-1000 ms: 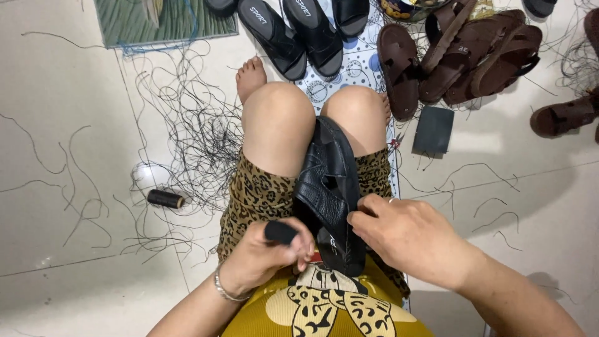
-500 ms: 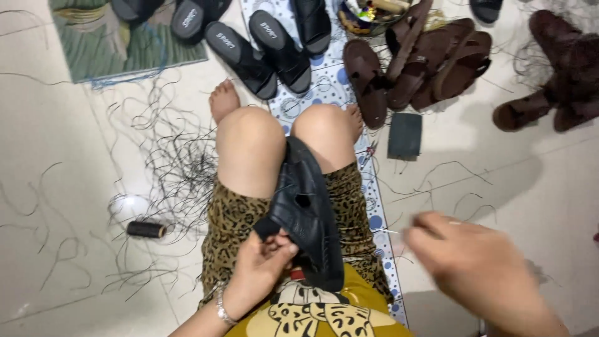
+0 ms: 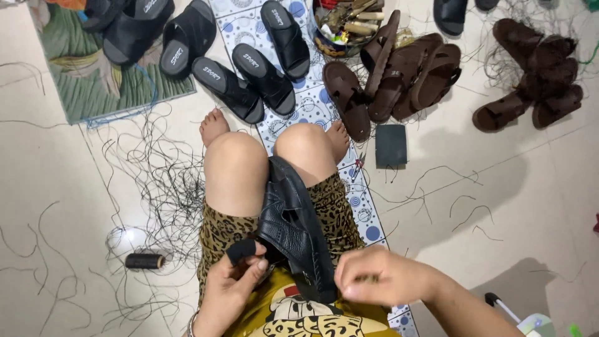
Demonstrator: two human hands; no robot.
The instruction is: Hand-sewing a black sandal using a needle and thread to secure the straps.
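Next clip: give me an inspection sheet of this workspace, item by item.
Surface: pale tiled floor; patterned mat under the legs.
Job's things: black leather sandal on the lap between the knees.
Clutter: loose black threads, thread spool, black sandals, brown sandals, dark pad.
Grippers: left hand grips the sandal's lower edge; right hand pinched beside the sandal.
Cables: nothing seen.
Surroundings: green mat, tool bowl.

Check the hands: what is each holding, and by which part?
Left hand steadies the black leather sandal at its near end. Right hand is pinched shut; its contents cannot be told.
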